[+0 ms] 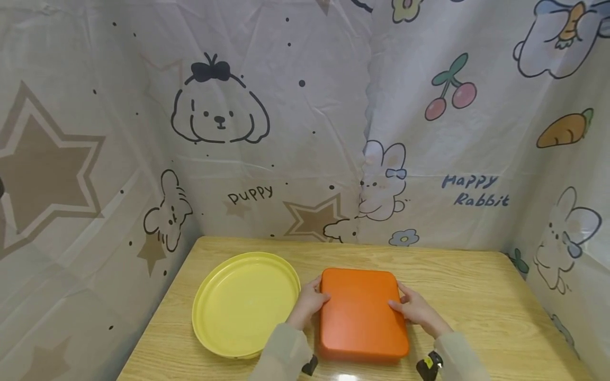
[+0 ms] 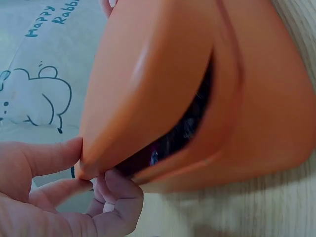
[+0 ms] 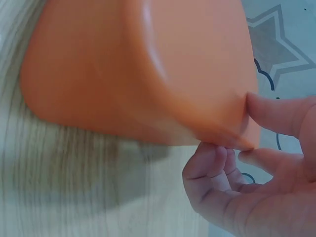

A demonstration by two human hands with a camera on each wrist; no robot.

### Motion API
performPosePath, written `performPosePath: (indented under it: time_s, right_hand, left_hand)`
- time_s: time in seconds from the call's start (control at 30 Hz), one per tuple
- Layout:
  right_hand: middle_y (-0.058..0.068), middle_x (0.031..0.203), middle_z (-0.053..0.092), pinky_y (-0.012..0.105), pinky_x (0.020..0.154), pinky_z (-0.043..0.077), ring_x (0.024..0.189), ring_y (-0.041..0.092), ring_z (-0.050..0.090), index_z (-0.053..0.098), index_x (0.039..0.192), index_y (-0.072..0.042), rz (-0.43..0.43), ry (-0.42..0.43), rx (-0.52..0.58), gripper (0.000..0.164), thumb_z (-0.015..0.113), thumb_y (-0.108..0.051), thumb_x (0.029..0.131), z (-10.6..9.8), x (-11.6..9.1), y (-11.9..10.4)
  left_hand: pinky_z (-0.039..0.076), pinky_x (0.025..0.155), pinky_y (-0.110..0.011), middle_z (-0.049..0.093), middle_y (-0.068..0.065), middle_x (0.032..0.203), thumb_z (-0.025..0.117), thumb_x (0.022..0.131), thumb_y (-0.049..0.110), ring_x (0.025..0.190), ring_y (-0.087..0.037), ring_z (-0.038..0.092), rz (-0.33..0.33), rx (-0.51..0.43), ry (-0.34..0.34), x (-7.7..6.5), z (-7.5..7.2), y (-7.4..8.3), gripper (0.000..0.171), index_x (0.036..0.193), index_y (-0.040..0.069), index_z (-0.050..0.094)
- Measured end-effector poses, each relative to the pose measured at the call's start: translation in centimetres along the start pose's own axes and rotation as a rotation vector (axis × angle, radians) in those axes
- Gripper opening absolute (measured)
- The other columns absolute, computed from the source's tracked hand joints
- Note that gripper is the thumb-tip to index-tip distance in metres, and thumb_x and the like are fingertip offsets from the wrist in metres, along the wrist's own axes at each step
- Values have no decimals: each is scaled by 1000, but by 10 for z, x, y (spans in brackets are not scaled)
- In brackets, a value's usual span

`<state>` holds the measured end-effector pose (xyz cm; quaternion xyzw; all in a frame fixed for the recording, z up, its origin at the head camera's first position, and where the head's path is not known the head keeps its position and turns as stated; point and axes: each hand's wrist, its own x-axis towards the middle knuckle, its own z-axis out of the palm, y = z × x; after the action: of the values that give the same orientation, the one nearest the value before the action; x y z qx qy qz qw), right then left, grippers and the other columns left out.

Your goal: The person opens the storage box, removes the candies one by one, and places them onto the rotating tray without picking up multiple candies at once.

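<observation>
An orange lidded box (image 1: 363,317) stands on the table with a hand at each side. My left hand (image 1: 310,305) pinches the left edge of its lid (image 2: 123,84), thumb on top and fingers curled under the rim. Between lid and box wall, the left wrist view shows a gap with dark, shiny contents (image 2: 182,128) inside. My right hand (image 1: 416,308) pinches the lid's right edge, thumb over the top and fingertips beneath. No gap shows on that side in the right wrist view.
Left of the box, close beside my left hand, lies a round yellow tray (image 1: 248,304) with a raised rim. The wooden table (image 1: 481,296) ends at printed cloth curtains (image 1: 305,132) at the back and both sides.
</observation>
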<state>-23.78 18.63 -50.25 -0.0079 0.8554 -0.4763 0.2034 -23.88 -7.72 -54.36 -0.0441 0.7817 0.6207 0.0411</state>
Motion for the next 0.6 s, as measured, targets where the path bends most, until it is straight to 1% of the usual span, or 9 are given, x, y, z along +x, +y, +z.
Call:
performPosePath:
  time_s: [0.03,0.13,0.2,0.27,0.33,0.43,0.53,0.57,0.6]
  right_hand:
    - [22,102,50,33,60,51,74,19,52,20,143,2,0,2,2,74,62,-23,87,-1,-1,0]
    - [23,104,50,34,62,52,76,20,53,19,143,3,0,-3,5,75,61,-24,87,-6,-2,1]
    - [23,105,49,35,64,52,77,19,54,17,143,3,6,-10,16,77,62,-25,87,-11,-3,4]
    - [24,106,49,35,66,53,78,19,54,16,143,3,11,-18,24,78,62,-27,87,-15,-4,6]
    - [26,109,48,36,68,53,80,19,54,15,143,4,18,-26,29,79,61,-28,87,-21,-5,8]
    - [28,111,47,39,70,53,82,20,54,13,143,5,21,-34,20,80,61,-28,88,-30,-9,11]
    - [30,112,46,43,73,52,84,21,54,11,142,7,27,-43,11,81,60,-29,88,-43,-13,16]
    - [29,112,46,43,74,52,84,20,54,11,142,6,34,-44,11,81,60,-28,88,-47,-14,18]
    - [29,112,46,44,74,52,85,21,54,10,142,6,40,-48,11,80,59,-28,89,-52,-16,21]
  left_hand:
    - [52,64,-28,58,-21,113,61,79,-1,81,-18,57,60,-15,-8,11,3,-18,64,138,0,36]
    - [51,67,-27,59,-18,114,63,77,-1,84,-17,57,125,17,-8,20,8,-29,65,137,1,38]
    - [51,71,-30,58,-19,115,61,75,-2,88,-19,57,117,19,-5,13,10,-15,66,137,-1,38]
    - [49,79,-36,54,-26,119,58,74,-6,96,-26,55,22,78,18,-7,11,25,64,134,-8,38]
    - [49,77,-36,54,-28,117,55,74,-8,94,-28,55,15,89,32,-17,14,45,60,132,-11,38]
    - [47,62,-26,61,-17,84,55,74,-9,71,-19,53,28,145,58,-24,22,61,56,128,-13,42]
    - [36,47,-19,42,1,57,58,72,-8,52,-9,39,33,144,58,-25,35,65,58,128,-12,43]
    - [33,44,-18,35,4,54,58,72,-8,48,-8,34,28,137,54,-25,39,66,59,129,-11,43]
    - [33,44,-18,36,4,55,59,72,-7,48,-7,35,23,127,49,-26,44,68,59,129,-10,43]
